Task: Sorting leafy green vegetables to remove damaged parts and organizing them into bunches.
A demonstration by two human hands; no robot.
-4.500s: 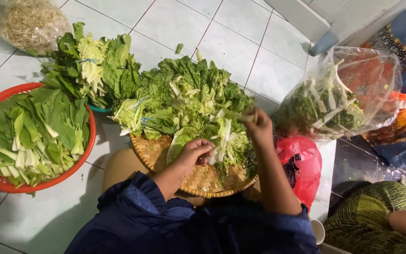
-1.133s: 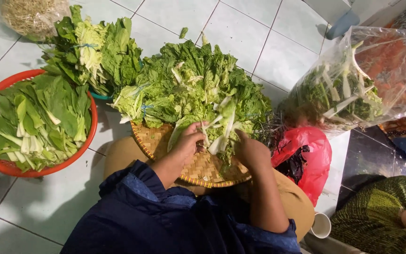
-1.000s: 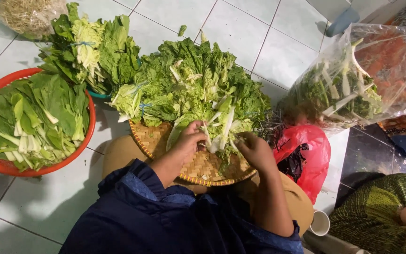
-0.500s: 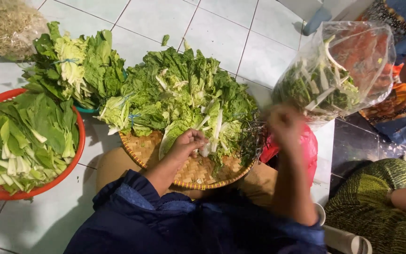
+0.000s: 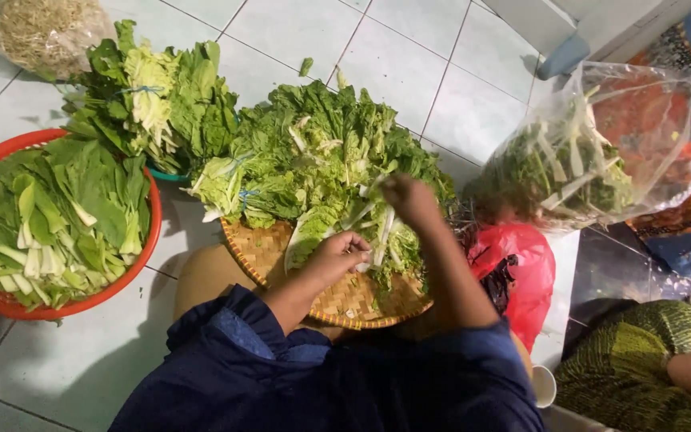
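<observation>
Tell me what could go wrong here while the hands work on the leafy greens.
The heaped green leaves overhang the round woven bamboo tray, so some may slide onto the tiled floor. The left hand and right hand pull one pale stalk; it may snap unevenly.

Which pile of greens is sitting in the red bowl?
The pile of flat, broad-leaved greens with white stalks at far left. It fills the red bowl, while the other loose heaps sit on the woven tray or beside it, and one is bagged.

A woven tray (image 5: pixel 281 256) bears leafy greens (image 5: pixel 321 160). A basin (image 5: pixel 81 302) sits left of it. A plastic bag (image 5: pixel 601 152) sits right.
</observation>
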